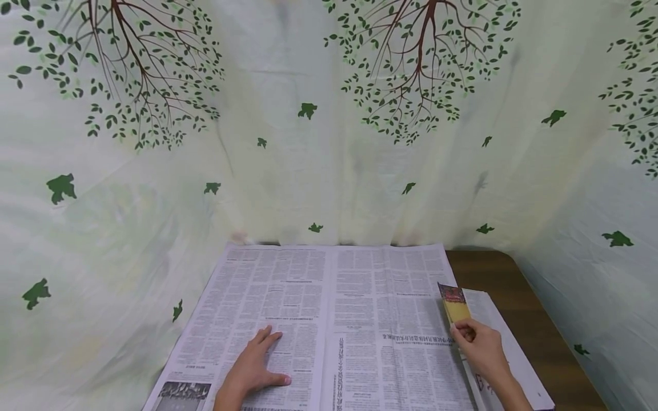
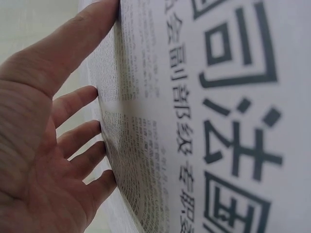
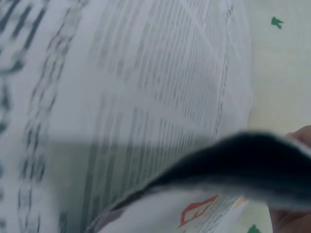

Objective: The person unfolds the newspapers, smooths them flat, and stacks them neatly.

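A large open newspaper point(image 1: 303, 305) lies spread over the table, its printed columns facing up. My left hand point(image 1: 253, 365) rests on the left page with fingers extended and thumb spread. In the left wrist view the fingertips point(image 2: 108, 180) touch the paper beside bold characters. At the right side my right hand point(image 1: 480, 345) pinches the edge of a newspaper sheet between thumb and fingers. A folded-over corner point(image 1: 454, 302) there shows a yellow and dark red printed patch. In the right wrist view the sheet's curled dark edge point(image 3: 243, 162) hides most of that hand.
Under the lifted edge, more newspaper point(image 1: 514, 365) with red print lies to the right. The brown wooden table point(image 1: 534, 325) shows along the right side. A pale curtain point(image 1: 288, 177) printed with trees and green leaves hangs behind and on both sides.
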Tool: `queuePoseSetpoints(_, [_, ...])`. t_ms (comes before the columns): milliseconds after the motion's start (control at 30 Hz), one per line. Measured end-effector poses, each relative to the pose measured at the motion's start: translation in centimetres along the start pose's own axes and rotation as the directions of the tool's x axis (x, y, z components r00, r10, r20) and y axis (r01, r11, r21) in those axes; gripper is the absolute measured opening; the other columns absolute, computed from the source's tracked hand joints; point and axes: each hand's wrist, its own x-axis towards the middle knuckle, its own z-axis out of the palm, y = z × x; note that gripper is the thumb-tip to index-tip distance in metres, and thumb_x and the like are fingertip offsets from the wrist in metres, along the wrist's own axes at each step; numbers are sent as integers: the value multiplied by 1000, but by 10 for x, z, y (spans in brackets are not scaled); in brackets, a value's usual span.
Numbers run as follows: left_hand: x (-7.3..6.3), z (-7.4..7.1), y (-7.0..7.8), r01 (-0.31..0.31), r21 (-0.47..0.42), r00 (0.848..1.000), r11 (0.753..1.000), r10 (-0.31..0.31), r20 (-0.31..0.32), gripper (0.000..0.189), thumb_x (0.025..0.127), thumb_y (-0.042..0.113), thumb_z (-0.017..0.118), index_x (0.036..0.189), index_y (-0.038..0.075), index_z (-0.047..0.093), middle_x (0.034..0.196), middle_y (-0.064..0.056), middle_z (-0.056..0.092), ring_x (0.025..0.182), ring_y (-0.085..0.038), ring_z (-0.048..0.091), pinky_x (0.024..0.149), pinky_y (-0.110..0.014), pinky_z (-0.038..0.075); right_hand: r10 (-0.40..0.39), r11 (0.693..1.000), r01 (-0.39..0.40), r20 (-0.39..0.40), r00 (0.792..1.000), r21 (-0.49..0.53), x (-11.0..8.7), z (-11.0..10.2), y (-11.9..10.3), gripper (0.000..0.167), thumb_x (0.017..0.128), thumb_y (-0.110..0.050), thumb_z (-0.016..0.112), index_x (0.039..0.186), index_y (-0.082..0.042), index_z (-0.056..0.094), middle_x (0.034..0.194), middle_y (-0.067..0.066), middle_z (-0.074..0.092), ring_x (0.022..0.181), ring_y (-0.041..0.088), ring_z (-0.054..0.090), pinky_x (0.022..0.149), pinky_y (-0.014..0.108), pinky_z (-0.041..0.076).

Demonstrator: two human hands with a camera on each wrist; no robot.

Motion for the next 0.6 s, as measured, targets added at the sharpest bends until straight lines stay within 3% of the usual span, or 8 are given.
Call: queuePoseSetpoints(600, [-2, -3, 3, 21, -8, 1000, 1000, -21, 1, 122, 43, 62, 98, 148, 18, 56, 165, -16, 36, 152, -48, 30, 114, -69, 34, -26, 990, 21, 31, 999, 141, 11, 62, -39, 16, 93, -17, 74, 101, -3, 76, 80, 1, 70, 69, 11, 58, 61, 22, 48])
